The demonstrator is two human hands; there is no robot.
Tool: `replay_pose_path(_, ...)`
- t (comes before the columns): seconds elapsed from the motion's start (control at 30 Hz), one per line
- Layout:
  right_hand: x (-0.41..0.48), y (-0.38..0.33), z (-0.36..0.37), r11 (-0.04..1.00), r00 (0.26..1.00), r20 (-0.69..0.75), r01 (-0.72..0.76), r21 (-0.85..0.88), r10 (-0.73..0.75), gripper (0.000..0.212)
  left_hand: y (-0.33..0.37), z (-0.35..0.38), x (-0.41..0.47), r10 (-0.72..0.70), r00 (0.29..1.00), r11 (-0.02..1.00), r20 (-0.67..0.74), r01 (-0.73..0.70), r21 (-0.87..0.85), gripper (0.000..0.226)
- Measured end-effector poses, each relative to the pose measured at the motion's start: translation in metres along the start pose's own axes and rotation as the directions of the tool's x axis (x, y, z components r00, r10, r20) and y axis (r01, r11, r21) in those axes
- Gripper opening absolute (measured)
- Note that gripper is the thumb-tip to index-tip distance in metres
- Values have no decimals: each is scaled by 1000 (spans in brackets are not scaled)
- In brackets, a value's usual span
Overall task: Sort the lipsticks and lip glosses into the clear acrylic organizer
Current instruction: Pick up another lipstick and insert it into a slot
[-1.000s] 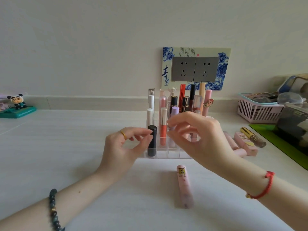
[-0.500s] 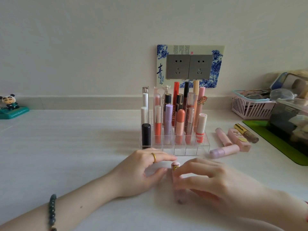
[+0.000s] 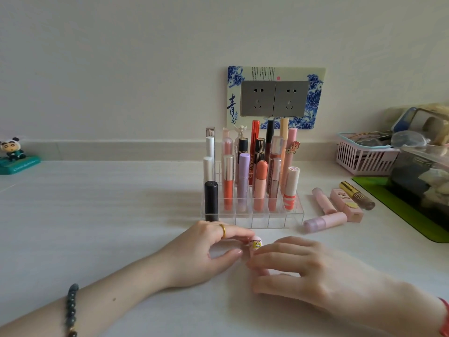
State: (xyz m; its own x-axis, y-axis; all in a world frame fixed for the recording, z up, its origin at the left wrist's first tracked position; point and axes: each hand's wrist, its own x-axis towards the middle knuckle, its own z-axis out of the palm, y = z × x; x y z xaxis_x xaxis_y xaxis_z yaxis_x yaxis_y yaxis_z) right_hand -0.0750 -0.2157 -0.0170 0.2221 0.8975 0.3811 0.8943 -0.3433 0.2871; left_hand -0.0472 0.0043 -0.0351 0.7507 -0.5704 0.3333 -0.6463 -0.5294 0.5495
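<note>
Glossy pink lipstick tube [image 3: 256, 244] w/ cartoon sticker lies on the table [image 3: 97, 215] at 6 o'clock of the clear acrylic organizer [image 3: 277, 220]. It's mostly hidden: the right hand [image 3: 306, 271] curls its fingers round it. The left hand [image 3: 201, 251] index touches the cap; pinching or not, can't tell.

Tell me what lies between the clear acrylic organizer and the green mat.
In the head view, four loose items lie there: a pale pink tube, a lilac-capped pink tube, a pink square case and a gold-capped brown tube.

black lipstick [image 3: 211, 200], lilac gloss [image 3: 243, 181], green mat [image 3: 398, 210]
</note>
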Motion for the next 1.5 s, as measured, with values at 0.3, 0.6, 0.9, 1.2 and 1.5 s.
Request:
replay_pose_path(0.3, 9, 0, -3, 874, 926, -188, -222, 433, 328, 14, 1, -2, 0, -15, 999, 990, -45, 9, -143, 24)
replay_pose_path(0.6, 50, 15, -21, 648, 631, -357, -316, 693, 689, 25, -3, -14, -1, -7, 782, 978, -623, -125, -168, 21)
replay_pose_path(0.9, 85, 36, 6, 501, 489, -265, -449, 740, 831, 26, -24, -14, 4, -322, 755, 946, -571, 238, -218, 95)
replay_pose_path(1.2, 83, 40, 27, 460, 493, -197, -498, 735, 848, 26, -41, -10, 7, -382, 836, 924, -395, 355, -143, 88)
replay_pose_path(1.5, 80, 37, 38, 464, 503, -177, -530, 710, 846, 27, -45, -9, 7, -380, 826, 925, -417, 349, -152, 76)
